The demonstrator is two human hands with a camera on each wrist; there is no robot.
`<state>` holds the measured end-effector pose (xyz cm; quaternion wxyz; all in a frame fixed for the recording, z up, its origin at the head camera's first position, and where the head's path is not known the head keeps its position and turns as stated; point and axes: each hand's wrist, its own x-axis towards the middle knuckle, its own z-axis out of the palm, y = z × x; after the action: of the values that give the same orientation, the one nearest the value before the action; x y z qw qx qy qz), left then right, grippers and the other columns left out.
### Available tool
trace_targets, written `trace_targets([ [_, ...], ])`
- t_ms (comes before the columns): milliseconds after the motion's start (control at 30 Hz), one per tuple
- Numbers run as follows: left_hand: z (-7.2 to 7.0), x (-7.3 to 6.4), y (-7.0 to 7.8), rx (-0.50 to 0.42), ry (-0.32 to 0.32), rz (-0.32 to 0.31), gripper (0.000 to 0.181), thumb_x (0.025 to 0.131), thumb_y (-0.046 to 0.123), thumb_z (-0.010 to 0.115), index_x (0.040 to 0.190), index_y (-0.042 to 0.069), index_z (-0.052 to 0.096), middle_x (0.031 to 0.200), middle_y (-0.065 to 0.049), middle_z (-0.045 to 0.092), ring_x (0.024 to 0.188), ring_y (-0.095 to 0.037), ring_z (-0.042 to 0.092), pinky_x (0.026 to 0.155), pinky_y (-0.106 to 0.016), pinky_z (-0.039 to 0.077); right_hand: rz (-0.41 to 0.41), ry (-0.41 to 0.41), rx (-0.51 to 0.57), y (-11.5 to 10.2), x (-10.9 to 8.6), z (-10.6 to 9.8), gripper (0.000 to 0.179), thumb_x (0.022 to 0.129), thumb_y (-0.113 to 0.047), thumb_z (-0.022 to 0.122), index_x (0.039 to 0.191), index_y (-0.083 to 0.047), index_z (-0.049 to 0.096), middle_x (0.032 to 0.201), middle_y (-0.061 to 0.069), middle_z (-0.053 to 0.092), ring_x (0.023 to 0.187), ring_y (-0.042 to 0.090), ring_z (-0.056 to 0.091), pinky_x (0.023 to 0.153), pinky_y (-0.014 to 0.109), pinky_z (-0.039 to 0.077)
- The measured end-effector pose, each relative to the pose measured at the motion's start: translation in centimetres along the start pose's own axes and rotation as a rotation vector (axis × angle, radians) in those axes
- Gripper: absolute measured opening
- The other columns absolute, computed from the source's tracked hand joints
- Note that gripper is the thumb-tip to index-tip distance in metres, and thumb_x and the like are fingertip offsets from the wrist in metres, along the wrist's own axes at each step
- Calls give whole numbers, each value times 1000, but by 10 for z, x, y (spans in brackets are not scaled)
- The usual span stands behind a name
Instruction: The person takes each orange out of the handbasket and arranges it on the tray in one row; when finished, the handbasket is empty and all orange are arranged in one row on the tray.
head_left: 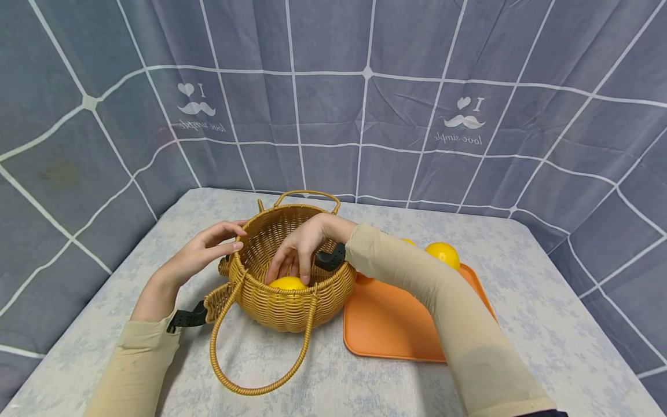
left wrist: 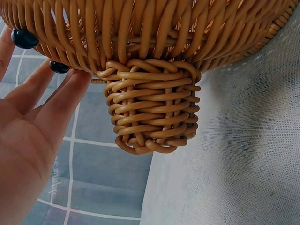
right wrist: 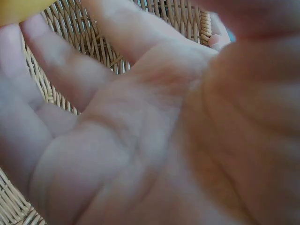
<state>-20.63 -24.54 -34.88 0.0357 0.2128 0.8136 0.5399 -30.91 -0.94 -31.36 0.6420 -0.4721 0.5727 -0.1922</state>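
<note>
A round wicker basket (head_left: 292, 307) with looped handles stands on the table. Inside it, near the front wall, my right hand (head_left: 302, 246) holds a smooth, rounded yellow fruit (head_left: 288, 283) between thumb and fingers. In the right wrist view, fingertips meet the yellow fruit (right wrist: 21, 9) at the top left corner; most of it is out of frame. My left hand (head_left: 205, 249) rests against the basket's left rim, its fingers fairly straight. The left wrist view has this hand (left wrist: 33, 122) beside the woven wall, near black beads (left wrist: 24, 39) and a protruding wicker stub (left wrist: 152, 108).
Right of the basket lies an orange tray (head_left: 388, 324), partly covered by my right forearm. Another yellow fruit (head_left: 443, 255) sits at its far end, with part of one more (head_left: 408, 241) behind the sleeve. A grey-blue checked curtain (head_left: 333, 116) hangs behind the table.
</note>
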Motion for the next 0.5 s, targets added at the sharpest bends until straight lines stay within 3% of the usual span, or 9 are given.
trace_targets([
  [200, 0, 0, 0, 2, -1, 4, 28, 96, 17, 54, 118, 0, 50, 147, -14, 32, 135, -33, 27, 100, -43, 29, 4, 12, -55, 0, 0, 0, 71, 77, 13, 67, 140, 6, 36, 137, 12, 45, 122, 18, 47, 96, 37, 42],
  [500, 0, 1, 0, -10, -1, 11, 28, 96, 16, 55, 118, -1, 50, 146, -17, 31, 135, -36, 26, 101, -56, 24, -42, -30, 10, 0, 0, 0, 78, 79, 15, 63, 145, 4, 25, 139, 13, 43, 116, 28, 52, 97, 40, 41],
])
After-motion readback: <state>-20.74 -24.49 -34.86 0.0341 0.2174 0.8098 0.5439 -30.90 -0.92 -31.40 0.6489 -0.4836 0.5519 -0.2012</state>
